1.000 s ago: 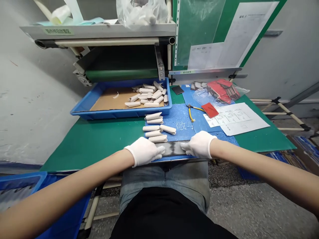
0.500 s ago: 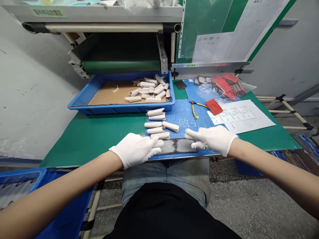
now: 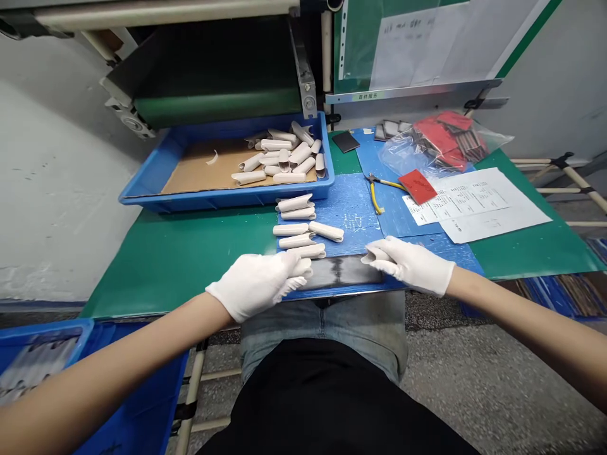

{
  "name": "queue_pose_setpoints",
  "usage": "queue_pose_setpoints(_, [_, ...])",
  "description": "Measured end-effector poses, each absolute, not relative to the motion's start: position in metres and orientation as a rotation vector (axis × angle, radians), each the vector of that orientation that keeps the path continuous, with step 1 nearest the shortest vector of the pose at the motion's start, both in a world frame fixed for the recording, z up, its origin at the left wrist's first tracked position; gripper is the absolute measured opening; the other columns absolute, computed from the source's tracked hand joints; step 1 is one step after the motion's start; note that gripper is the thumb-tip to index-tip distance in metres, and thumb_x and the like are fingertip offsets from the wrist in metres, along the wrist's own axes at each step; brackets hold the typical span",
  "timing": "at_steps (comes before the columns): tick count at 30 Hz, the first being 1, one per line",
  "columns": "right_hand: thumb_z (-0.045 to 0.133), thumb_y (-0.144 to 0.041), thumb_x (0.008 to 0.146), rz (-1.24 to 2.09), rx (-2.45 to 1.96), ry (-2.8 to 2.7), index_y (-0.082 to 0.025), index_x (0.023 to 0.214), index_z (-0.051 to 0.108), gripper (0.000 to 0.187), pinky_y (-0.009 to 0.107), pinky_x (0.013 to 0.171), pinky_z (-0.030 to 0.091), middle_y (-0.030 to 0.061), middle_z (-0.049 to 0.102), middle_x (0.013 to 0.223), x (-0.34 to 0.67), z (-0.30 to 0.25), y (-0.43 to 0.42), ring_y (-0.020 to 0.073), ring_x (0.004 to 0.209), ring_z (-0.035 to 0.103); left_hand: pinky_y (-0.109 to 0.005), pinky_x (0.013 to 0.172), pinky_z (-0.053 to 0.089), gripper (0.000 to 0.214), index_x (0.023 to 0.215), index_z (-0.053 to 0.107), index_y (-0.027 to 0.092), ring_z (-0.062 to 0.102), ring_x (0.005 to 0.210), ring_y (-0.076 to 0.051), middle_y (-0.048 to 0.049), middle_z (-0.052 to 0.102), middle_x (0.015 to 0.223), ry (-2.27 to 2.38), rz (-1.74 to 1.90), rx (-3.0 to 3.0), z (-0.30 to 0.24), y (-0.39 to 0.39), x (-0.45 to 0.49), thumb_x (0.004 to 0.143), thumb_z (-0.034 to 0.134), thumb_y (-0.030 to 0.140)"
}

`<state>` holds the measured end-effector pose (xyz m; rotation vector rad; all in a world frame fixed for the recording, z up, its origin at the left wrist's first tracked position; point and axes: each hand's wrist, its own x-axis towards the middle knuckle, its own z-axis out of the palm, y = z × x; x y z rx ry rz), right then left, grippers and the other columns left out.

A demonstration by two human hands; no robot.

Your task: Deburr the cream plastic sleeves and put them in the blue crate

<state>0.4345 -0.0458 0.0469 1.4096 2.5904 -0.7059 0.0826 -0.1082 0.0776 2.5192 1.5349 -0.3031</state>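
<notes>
Both my hands wear white gloves. My right hand (image 3: 410, 262) is closed around a white curved plastic piece (image 3: 374, 254), whose open end shows at the fingertips above the right end of a dark grey flat block (image 3: 351, 270). My left hand (image 3: 263, 281) is closed at the block's left end, its fingers curled together; whatever they hold is hidden. Just beyond its fingertips lies another white curved piece (image 3: 308, 251), the nearest of several loosely lined up on the blue mat (image 3: 353, 189).
A blue tray (image 3: 222, 201) lined with cardboard holds a pile of similar pieces under a green conveyor belt (image 3: 218, 107). To the right lie yellow-handled pliers (image 3: 377, 197), a red square pad (image 3: 417, 188), printed sheets (image 3: 502, 208) and a plastic bag (image 3: 446, 142) of red pads.
The view has tilted down and shifted slightly. My right hand's fingers, stretched out and blurred before, are now closed on a white curved piece. My left hand has barely moved.
</notes>
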Motion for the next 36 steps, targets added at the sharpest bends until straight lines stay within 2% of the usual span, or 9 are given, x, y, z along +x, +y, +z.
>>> queue_pose_setpoints(3, [0.038, -0.053, 0.112, -0.44, 1.26, 2.534, -0.021, 0.128, 0.066, 0.045, 0.035, 0.07, 0.048, 0.0159, 0.071, 0.123, 0.412, 0.056, -0.056, 0.0272, 0.086, 0.074, -0.033, 0.057, 0.046, 0.046, 0.121, 0.068, 0.019, 0.077, 0.078, -0.029, -0.0132, 0.078, 0.102, 1.412, -0.392, 2.713, 0.067, -0.106, 0.105, 0.115, 0.034, 0.048])
queue_pose_setpoints(8, [0.038, -0.048, 0.112, -0.223, 1.088, 2.491, -0.021, 0.157, 0.051, 0.054, 0.038, 0.068, 0.046, 0.0165, 0.081, 0.105, 0.377, 0.067, -0.059, 0.0335, 0.084, 0.078, -0.034, 0.06, 0.047, 0.041, 0.123, 0.072, 0.013, 0.076, 0.088, -0.032, -0.019, 0.076, 0.102, 1.283, -0.378, 2.908, 0.059, -0.091, 0.139, 0.114, 0.037, 0.032])
queue_pose_setpoints(12, [0.044, -0.049, 0.11, -0.178, 1.014, 2.393, -0.02, 0.135, 0.068, 0.045, 0.039, 0.07, 0.046, 0.0174, 0.082, 0.092, 0.379, 0.08, -0.058, 0.0352, 0.084, 0.079, -0.032, 0.061, 0.045, 0.031, 0.116, 0.074, 0.016, 0.069, 0.068, -0.026, -0.0119, 0.072, 0.079, 1.188, -0.519, 2.865, 0.066, -0.089, 0.132, 0.111, 0.048, 0.032])
queue_pose_setpoints(16, [0.044, -0.043, 0.11, -0.142, 0.954, 2.452, -0.021, 0.13, 0.07, 0.04, 0.04, 0.071, 0.046, 0.0179, 0.082, 0.094, 0.373, 0.091, -0.055, 0.0351, 0.086, 0.079, -0.033, 0.068, 0.048, 0.034, 0.106, 0.075, 0.016, 0.068, 0.08, -0.024, -0.0137, 0.074, 0.094, 1.163, -0.32, 2.909, 0.065, -0.082, 0.128, 0.11, 0.053, 0.042])
queue_pose_setpoints(18, [0.047, -0.044, 0.108, -0.144, 0.941, 2.424, -0.021, 0.128, 0.072, 0.039, 0.04, 0.072, 0.046, 0.0184, 0.082, 0.095, 0.369, 0.092, -0.052, 0.0358, 0.089, 0.079, -0.032, 0.067, 0.046, 0.033, 0.103, 0.075, 0.018, 0.067, 0.079, -0.023, -0.0118, 0.073, 0.09, 1.139, -0.349, 2.9, 0.063, -0.079, 0.128, 0.11, 0.053, 0.042])
queue_pose_setpoints(23, [0.049, -0.046, 0.108, -0.136, 0.976, 2.459, -0.025, 0.132, 0.072, 0.04, 0.04, 0.075, 0.048, 0.0171, 0.082, 0.096, 0.373, 0.09, -0.048, 0.0327, 0.088, 0.078, -0.033, 0.072, 0.05, 0.031, 0.108, 0.075, 0.019, 0.07, 0.096, -0.027, -0.0133, 0.075, 0.103, 1.18, -0.329, 2.915, 0.066, -0.081, 0.123, 0.11, 0.053, 0.041])
queue_pose_setpoints(27, [0.049, -0.05, 0.108, -0.16, 0.965, 2.401, -0.028, 0.128, 0.075, 0.039, 0.038, 0.073, 0.046, 0.0145, 0.082, 0.092, 0.378, 0.093, -0.05, 0.031, 0.084, 0.078, -0.031, 0.063, 0.045, 0.033, 0.115, 0.074, 0.022, 0.065, 0.07, -0.023, -0.0085, 0.072, 0.084, 1.179, -0.526, 2.846, 0.068, -0.084, 0.12, 0.112, 0.048, 0.043])
queue_pose_setpoints(32, [0.043, -0.059, 0.109, -0.138, 0.939, 2.482, -0.03, 0.134, 0.071, 0.048, 0.037, 0.071, 0.047, 0.0142, 0.082, 0.094, 0.372, 0.088, -0.051, 0.0317, 0.084, 0.078, -0.031, 0.068, 0.048, 0.034, 0.111, 0.073, 0.019, 0.068, 0.082, -0.023, -0.013, 0.075, 0.102, 1.151, -0.285, 2.892, 0.061, -0.084, 0.123, 0.111, 0.051, 0.046])
queue_pose_setpoints(36, [0.047, -0.057, 0.108, -0.188, 0.991, 2.373, -0.031, 0.123, 0.077, 0.042, 0.033, 0.067, 0.043, 0.0109, 0.082, 0.092, 0.397, 0.085, -0.053, 0.0291, 0.08, 0.077, -0.027, 0.055, 0.037, 0.036, 0.113, 0.072, 0.025, 0.061, 0.057, -0.019, -0.0061, 0.071, 0.078, 1.158, -0.608, 2.83, 0.071, -0.103, 0.101, 0.114, 0.041, 0.043])
